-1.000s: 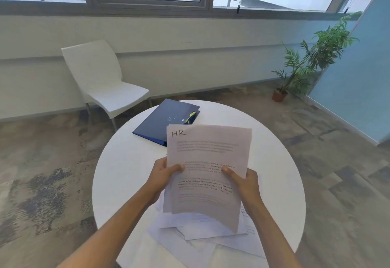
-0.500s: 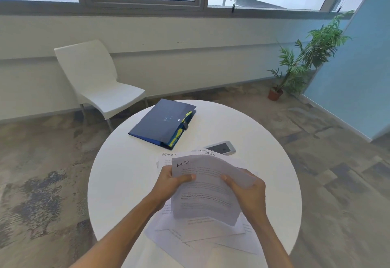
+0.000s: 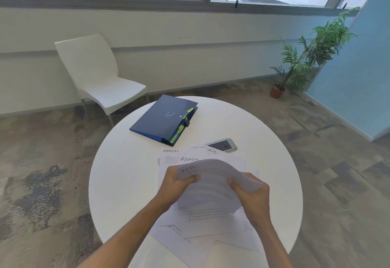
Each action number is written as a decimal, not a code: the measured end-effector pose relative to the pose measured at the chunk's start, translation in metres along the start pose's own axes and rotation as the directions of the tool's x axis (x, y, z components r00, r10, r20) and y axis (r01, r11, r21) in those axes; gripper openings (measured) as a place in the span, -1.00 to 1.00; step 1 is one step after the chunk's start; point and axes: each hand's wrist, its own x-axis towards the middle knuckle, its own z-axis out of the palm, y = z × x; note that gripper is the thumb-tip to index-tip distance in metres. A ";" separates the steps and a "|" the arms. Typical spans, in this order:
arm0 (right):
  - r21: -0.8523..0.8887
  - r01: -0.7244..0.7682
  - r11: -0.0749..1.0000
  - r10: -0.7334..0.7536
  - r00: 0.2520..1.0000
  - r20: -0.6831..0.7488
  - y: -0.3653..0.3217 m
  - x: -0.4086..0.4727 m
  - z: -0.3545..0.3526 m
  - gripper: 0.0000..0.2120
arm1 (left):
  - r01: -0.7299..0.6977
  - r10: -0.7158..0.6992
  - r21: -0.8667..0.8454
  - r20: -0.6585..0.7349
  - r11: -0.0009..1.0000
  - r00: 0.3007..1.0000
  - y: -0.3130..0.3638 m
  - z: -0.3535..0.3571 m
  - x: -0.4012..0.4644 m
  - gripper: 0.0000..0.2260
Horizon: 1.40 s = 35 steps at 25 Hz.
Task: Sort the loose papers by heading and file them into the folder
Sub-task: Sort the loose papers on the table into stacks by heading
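The head view looks down on a round white tabletop (image 3: 126, 183). The left hand (image 3: 176, 185) and the right hand (image 3: 251, 194) both grip a white printed sheet headed "HR" in handwriting (image 3: 211, 178), held low over the middle of the tabletop. Each thumb presses on the sheet's upper face while the remaining fingers curl beneath it, so each hand is pinching a side edge; the sheet bows upward between them.

Beneath the hands lies a loose spread of white papers (image 3: 190, 232) that reaches to the near edge of the tabletop and partly overhangs it. Two sheets headed "ADMIN" (image 3: 171, 156) show just beyond the held sheet, and another whose heading is partly covered peeks out beside them. A closed dark blue folder with yellow-green index tabs (image 3: 162, 118) sits near the far edge, left of centre. A phone in a pale case (image 3: 223, 144) lies right of the folder, its near end under a paper corner.

The risks, as I judge them: the bowed sheet could crease if the hands close inward further; sheets overhanging the near edge could slide to the floor if the forearms brush them; and laying the HR sheet on the ADMIN sheets would mix headings.
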 end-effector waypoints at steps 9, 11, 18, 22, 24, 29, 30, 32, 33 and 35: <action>-0.002 -0.050 0.999 0.050 0.999 -0.005 0.013 0.001 -0.003 -0.77 | 0.019 -0.019 -0.020 -0.005 1.000 1.000 -0.007 -0.003 0.001 -0.74; 0.015 -0.056 0.998 0.056 0.998 0.011 0.012 0.001 -0.002 -0.76 | 0.049 -0.049 -0.025 0.005 0.998 0.999 -0.008 -0.003 0.004 -0.75; 0.066 -0.078 0.995 0.079 0.997 -0.013 0.017 0.001 0.002 -0.72 | 0.105 -0.105 -0.037 0.005 0.994 0.994 -0.009 0.005 0.011 -0.82; 0.031 -0.103 0.994 0.104 0.994 -0.024 0.025 0.004 0.001 -0.78 | 0.128 -0.129 -0.065 -0.013 0.990 0.992 -0.008 0.006 0.016 -0.77; -0.031 -0.111 0.993 0.111 0.994 0.000 0.030 0.005 0.001 -0.86 | 0.128 -0.137 -0.119 -0.070 0.985 0.988 -0.002 0.002 0.021 -0.86; -0.099 -0.178 0.979 0.179 0.984 0.000 0.038 0.014 0.004 -0.86 | 0.278 -0.283 -0.192 0.005 0.941 0.959 0.012 -0.016 0.039 -0.80; -0.086 -0.203 0.975 0.203 0.979 -0.013 0.039 0.017 0.004 -0.86 | 0.302 -0.298 -0.171 0.048 0.938 0.953 0.013 -0.020 0.042 -0.81; -0.027 -0.288 0.957 0.287 0.957 -0.030 0.037 0.025 0.003 -0.86 | 0.312 -0.302 -0.103 0.098 0.944 0.948 0.011 -0.027 0.044 -0.81; 0.010 -0.334 0.943 0.334 0.942 -0.021 0.037 0.028 0.002 -0.87 | 0.304 -0.297 -0.066 0.107 0.950 0.949 0.010 -0.029 0.043 -0.80; 0.065 -0.397 0.916 0.397 0.918 0.017 0.035 0.032 0.002 -0.86 | 0.262 -0.257 -0.037 0.101 0.964 0.961 0.003 -0.030 0.039 -0.79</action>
